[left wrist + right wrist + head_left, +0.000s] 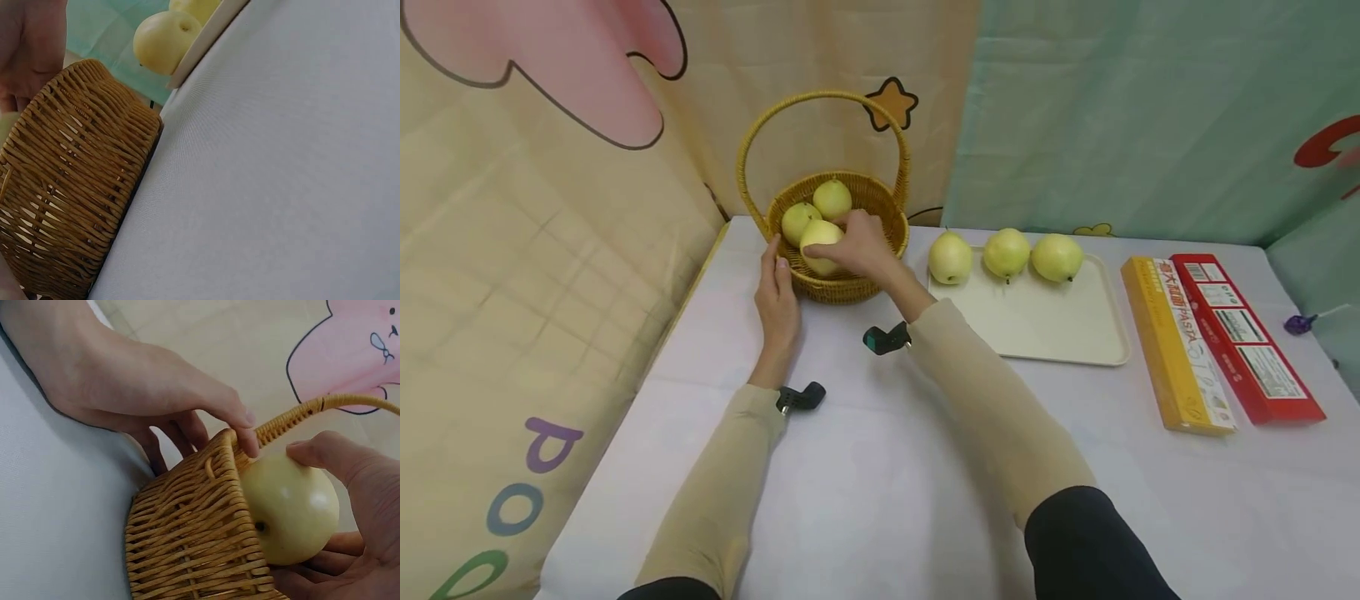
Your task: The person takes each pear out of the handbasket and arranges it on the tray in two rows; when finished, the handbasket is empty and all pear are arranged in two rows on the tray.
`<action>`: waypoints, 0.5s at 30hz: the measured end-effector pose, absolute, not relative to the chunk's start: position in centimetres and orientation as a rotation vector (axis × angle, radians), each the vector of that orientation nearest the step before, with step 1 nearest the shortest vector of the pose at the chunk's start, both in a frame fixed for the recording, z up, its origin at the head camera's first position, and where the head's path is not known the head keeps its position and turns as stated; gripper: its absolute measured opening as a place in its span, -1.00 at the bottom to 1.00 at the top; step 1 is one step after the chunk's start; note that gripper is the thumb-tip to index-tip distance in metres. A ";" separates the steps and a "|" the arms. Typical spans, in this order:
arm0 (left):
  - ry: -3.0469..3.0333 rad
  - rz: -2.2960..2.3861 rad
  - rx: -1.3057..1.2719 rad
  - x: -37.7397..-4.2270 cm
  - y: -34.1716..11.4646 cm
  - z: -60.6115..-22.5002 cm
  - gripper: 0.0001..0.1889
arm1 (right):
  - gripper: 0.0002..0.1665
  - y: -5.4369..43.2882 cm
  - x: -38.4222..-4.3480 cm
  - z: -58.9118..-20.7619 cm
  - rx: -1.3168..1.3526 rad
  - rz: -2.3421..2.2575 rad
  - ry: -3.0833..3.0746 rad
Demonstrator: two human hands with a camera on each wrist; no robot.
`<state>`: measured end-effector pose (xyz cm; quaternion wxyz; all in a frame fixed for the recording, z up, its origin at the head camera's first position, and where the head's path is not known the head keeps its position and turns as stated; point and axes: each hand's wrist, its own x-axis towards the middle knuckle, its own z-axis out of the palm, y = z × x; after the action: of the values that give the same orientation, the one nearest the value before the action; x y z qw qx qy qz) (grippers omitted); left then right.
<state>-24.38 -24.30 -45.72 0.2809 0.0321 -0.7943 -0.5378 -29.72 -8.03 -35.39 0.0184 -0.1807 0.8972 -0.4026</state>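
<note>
In the head view, a wicker basket (pixel 842 292) with a tall hoop handle stands at the back left of the table. Two yellow-green pears (pixel 832 200) lie in it. My right hand (pixel 863 243) grips another pear (pixel 820 242) between thumb and fingers, low inside the front of the basket. The right wrist view shows this pear (pixel 290 509) close against the inner rim. At the basket's left side, my left hand (pixel 777 308) holds the rim, a fingertip over the edge and other fingers along the outside.
Right of the basket, three pears (pixel 1007 254) line the back of a cream tray (pixel 1045 325), the leftmost at its corner. Further right lie a yellow pasta box (pixel 1176 342) and a red box (pixel 1247 337). A purple-wrapped lollipop (pixel 1300 323) is near the right edge. Curtains hang behind.
</note>
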 end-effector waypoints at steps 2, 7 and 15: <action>-2.127 -1.437 0.087 -24.3 -24.4 -45.7 -0.50 | -0.30 -7.6 -29.1 -34.7 -0.553 -1.324 2.782; -2.131 -1.435 0.083 -24.3 -24.6 -45.7 -0.49 | -0.15 -6.1 -27.3 -33.4 -0.498 -1.446 2.771; -2.123 -1.461 0.056 -24.2 -24.3 -45.6 -0.48 | -0.22 -0.9 -24.4 -33.4 -0.428 -1.557 2.754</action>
<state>-24.18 -24.26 -45.61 0.2785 0.0209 -0.7910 -0.5444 -24.37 -0.93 -33.37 -0.0254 -0.1340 0.8624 -0.4875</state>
